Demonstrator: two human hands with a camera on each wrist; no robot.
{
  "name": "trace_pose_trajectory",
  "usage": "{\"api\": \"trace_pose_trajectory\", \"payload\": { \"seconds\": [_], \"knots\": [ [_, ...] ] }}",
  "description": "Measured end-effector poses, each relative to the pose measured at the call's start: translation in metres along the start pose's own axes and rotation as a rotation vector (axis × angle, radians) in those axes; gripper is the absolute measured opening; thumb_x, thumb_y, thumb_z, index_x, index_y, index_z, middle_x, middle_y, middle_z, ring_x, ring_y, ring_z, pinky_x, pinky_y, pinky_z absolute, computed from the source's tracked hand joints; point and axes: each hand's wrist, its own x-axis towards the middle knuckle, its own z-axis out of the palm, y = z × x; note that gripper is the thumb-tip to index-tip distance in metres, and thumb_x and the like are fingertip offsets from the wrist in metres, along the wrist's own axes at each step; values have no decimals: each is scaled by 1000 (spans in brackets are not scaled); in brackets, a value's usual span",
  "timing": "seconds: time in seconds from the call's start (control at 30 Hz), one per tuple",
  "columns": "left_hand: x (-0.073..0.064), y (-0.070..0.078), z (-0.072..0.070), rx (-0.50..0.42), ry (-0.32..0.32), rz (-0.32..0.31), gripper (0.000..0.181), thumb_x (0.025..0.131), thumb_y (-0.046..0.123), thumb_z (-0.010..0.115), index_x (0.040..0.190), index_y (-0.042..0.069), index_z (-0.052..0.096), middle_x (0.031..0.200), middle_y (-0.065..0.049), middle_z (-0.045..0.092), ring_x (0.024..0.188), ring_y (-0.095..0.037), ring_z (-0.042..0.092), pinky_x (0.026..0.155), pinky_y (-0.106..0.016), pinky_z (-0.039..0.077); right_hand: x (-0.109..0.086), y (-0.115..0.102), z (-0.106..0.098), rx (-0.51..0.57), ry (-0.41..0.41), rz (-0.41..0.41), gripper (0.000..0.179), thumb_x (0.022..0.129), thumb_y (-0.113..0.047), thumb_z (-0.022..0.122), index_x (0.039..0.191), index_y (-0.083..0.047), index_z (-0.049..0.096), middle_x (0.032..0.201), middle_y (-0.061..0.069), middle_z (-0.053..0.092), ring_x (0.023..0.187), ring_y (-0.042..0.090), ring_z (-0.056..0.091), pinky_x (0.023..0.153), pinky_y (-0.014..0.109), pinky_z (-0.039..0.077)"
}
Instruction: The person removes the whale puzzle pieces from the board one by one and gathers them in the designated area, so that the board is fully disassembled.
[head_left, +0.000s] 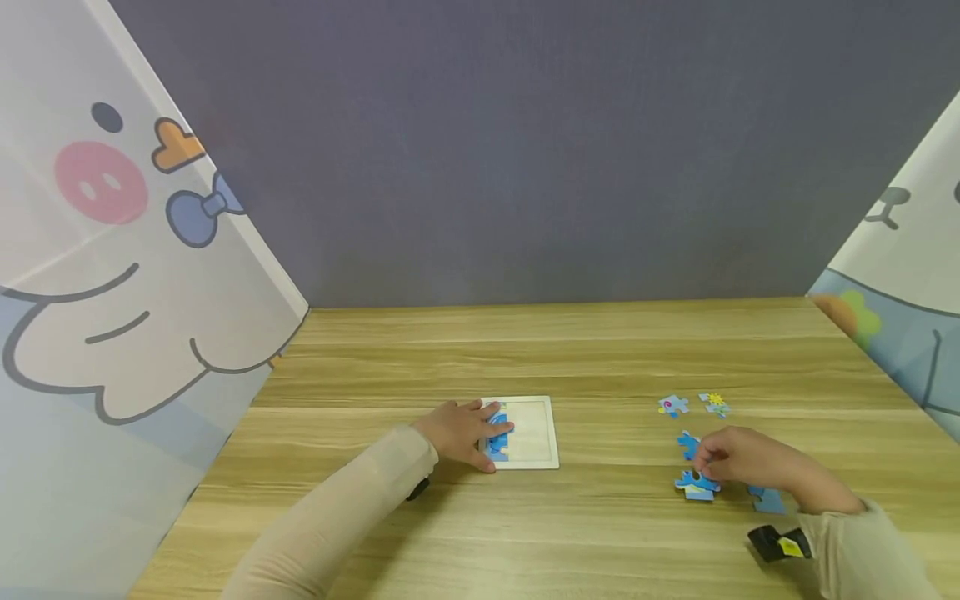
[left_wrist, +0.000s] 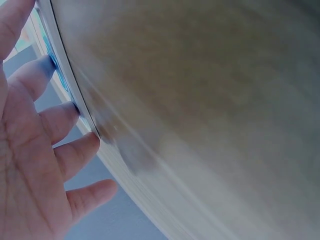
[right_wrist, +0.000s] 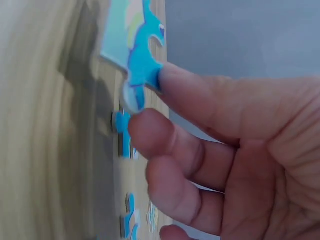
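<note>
Above wood (head_left: 600,358), a piece (right_wrist: 137,59) seems pinched, clearest from right wrist.

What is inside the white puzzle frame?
In the frame, blue puzzle pieces lie along the left side; the rest shows bare backing. Whatever the left hand covers there cannot be seen.

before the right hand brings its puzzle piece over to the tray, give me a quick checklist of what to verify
1. Tray steadied: ok, the left hand rests on its left side.
2. Space in the tray: ok, its right part is bare.
3. Grip: ok, the right hand pinches the held piece at one edge.
4. Fitted pieces uncovered: not ok, left fingers lie across them.
5. Held piece above the tray: not ok, it is off to the right.
6. Piece matches the next slot: cannot tell.
</note>
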Motion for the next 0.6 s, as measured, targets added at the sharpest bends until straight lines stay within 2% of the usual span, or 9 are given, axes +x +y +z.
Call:
{"api": "trace_pose_trajectory", "payload": {
  "seconds": [0.27,0.6],
  "knots": [
    [0,-1,0,-6,6,-2,75,86,64,54,151,37,28,159,3,18,142,-21,26,107,-46,34,-8,5,-3,76,-38,41,15,86,7,54,76,-2,59,69,-13,52,58,-2,43,49,21,38],
    [-1,1,-1,-1,3,-5,75,86,64,54,151,37,27,158,3,19,142,-21,27,106,-46,35,-10,8,-1,48,-28,80,16,83,8,54,72,-4,57,65,-13,49,55,-1,41,47,20,35]
  ]
}}
